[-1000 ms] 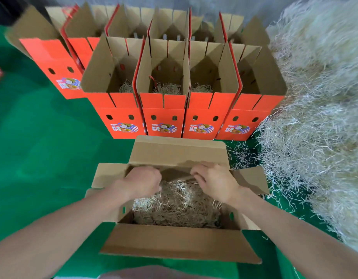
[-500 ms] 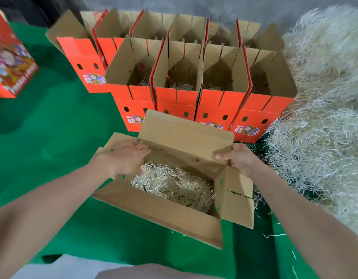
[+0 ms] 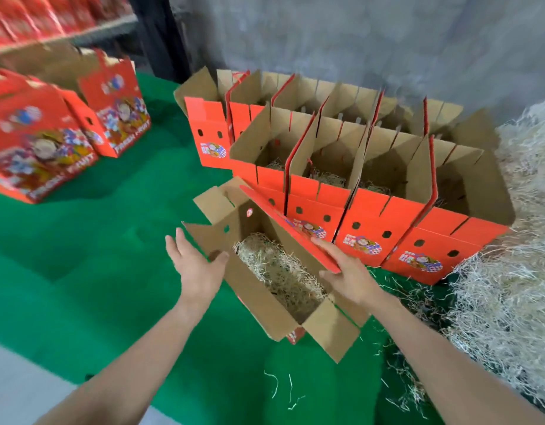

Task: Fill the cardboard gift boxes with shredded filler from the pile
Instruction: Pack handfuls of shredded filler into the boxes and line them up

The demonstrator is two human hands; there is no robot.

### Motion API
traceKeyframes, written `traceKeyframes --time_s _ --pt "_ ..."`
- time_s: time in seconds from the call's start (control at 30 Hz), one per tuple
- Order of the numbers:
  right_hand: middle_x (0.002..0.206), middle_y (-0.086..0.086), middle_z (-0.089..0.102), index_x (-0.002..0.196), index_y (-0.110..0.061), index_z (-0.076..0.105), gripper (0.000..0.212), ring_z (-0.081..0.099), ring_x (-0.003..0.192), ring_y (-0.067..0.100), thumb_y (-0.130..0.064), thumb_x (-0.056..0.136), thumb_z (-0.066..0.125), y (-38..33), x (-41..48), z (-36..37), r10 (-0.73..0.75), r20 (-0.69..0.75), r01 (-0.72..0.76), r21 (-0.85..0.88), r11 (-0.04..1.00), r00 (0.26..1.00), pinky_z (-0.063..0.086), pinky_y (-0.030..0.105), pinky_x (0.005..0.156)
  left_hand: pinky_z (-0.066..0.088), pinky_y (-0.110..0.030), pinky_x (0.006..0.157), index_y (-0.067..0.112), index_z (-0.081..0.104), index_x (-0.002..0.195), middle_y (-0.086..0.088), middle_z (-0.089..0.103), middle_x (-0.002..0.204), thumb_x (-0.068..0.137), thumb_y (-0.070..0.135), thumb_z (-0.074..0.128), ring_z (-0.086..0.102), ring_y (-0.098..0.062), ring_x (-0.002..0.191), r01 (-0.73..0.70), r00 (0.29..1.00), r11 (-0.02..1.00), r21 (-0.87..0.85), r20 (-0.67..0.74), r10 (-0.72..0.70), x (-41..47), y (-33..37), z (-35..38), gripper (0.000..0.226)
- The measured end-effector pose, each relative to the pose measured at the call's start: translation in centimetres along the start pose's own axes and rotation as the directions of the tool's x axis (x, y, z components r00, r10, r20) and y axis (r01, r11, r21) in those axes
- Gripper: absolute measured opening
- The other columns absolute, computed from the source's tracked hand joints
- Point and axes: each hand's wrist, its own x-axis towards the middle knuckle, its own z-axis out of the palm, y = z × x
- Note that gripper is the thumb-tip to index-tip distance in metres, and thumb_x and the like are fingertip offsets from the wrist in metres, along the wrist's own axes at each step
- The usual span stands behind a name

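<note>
Gift box [image 3: 259, 302] tilted on the green surface [image 3: 111, 240], flaps up, shredded filler [image 3: 274, 268] bedded inside. Left grip [image 3: 197, 265] released, fingers straight, thumb touching the box's left flap. Right grip [image 3: 348, 277] apparently pinching the orange flap [image 3: 295, 231] on the box's right. Just behind the box, rows of open gift boxes [image 3: 387, 194], some holding filler. Right of the box, the filler pile [image 3: 510, 271]. In front, loose strands [image 3: 283, 388]. Far left, blurred closed printed boxes [image 3: 44, 154].

Closed red boxes [image 3: 41, 154]: motion-blurred — print unreadable.
Filler pile [image 3: 510, 286]: runs off the right edge.
Back-row boxes [image 3: 341, 96]: insides hidden behind front row [image 3: 372, 204].
Held box [image 3: 253, 296]: bottom hidden under filler.
</note>
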Motion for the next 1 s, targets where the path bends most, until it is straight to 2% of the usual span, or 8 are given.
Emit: traceKeyframes --time_s 0.1,0.3,0.47,0.53,0.63,0.7,0.83,1.0 --pt "0.079 -0.012 0.052 0.137 -0.061 0.000 0.077 0.046 0.053 0.001 -0.032 0.092 0.055 0.3 0.4 -1.8 0.090 0.250 -0.032 -0.227 0.973 0.964 0.033 0.014 0.049 0.049 -0.040 0.088 0.009 0.043 0.124 -0.012 0.052 0.127 0.083 0.004 0.064 0.058 -0.023 0.100 0.396 0.913 0.824 -0.406 0.269 -0.307 -1.2 0.8 0.8 0.047" --pt "0.103 -0.001 0.065 0.139 -0.047 0.024 0.051 0.054 0.060 0.007 -0.021 0.099 0.043 0.4 1.4 -2.3 0.125 0.198 -0.102 -0.124 0.987 0.972 0.038 0.013 0.056 0.058 -0.037 0.065 0.011 0.042 0.116 -0.014 0.058 0.113 0.085 0.009 0.061 0.061 -0.035 0.099 0.572 0.715 0.795 -0.202 0.598 -0.362 -5.8 2.3 2.9 0.036" --pt "0.096 -0.020 0.056 0.133 -0.052 0.031 0.054 0.042 0.036 -0.001 -0.015 0.097 0.045 -2.5 2.8 -0.9 -0.002 0.139 -0.005 0.050 0.999 0.990 0.035 0.008 0.045 0.052 -0.043 0.083 0.019 0.036 0.116 -0.004 0.052 0.087 0.084 0.010 0.056 0.057 -0.022 0.083 0.481 0.792 0.858 -0.179 0.508 -0.338 -5.4 2.1 1.6 0.039" --pt "0.076 -0.026 0.060 0.139 -0.040 0.034 0.047 0.051 0.047 -0.007 -0.020 0.098 0.044 -4.4 4.1 -0.1 0.016 0.096 -0.026 0.101 0.995 0.995 0.040 0.009 0.050 0.046 -0.036 0.074 0.021 0.034 0.121 -0.002 0.048 0.082 0.083 0.009 0.057 0.049 -0.017 0.077 0.396 0.857 0.885 -0.245 0.445 -0.260 -3.7 2.4 0.4 0.046" --pt "0.088 0.006 0.068 0.139 -0.030 0.037 0.041 0.063 0.078 0.008 -0.022 0.099 0.040 -8.2 6.9 1.9 0.069 0.022 -0.072 0.231 0.970 0.997 0.046 0.023 0.074 0.034 -0.023 0.058 0.034 0.039 0.116 0.005 0.049 0.080 0.082 0.007 0.062 0.046 -0.008 0.069 0.246 0.938 0.891 -0.383 0.325 -0.119 0.4 3.6 -2.0 0.049" --pt "0.075 -0.001 0.059 0.139 -0.025 0.038 0.040 0.056 0.066 0.009 -0.020 0.099 0.038 -10.8 9.3 4.0 0.098 -0.031 -0.085 0.283 0.955 0.995 0.038 0.021 0.060 0.038 -0.016 0.055 0.045 0.044 0.106 0.013 0.056 0.080 0.079 0.007 0.066 0.053 0.000 0.064 0.114 0.962 0.896 -0.430 0.272 0.008 3.6 4.1 -3.5 0.051" --pt "0.108 0.006 0.059 0.134 -0.008 0.042 0.037 0.055 0.094 0.021 -0.017 0.099 0.038 -16.0 14.7 9.1 0.387 -0.102 -0.266 0.567 0.780 0.917 0.040 0.022 0.074 0.035 -0.010 0.079 0.045 0.048 0.104 0.028 0.054 0.101 0.081 0.015 0.068 0.054 0.005 0.095 -0.023 0.966 0.895 -0.445 0.220 0.134 11.0 4.5 -6.7 0.043" --pt "0.087 0.004 0.053 0.128 -0.010 0.050 0.033 0.047 0.072 0.021 -0.018 0.098 0.038 -21.4 23.2 10.5 0.614 -0.183 -0.312 0.730 0.608 0.768 0.033 0.024 0.059 0.031 -0.019 0.092 0.028 0.043 0.138 0.020 0.055 0.120 0.088 0.032 0.060 0.050 0.001 0.108 -0.060 0.880 0.921 -0.385 0.415 0.231 22.2 5.3 -9.5 0.053"
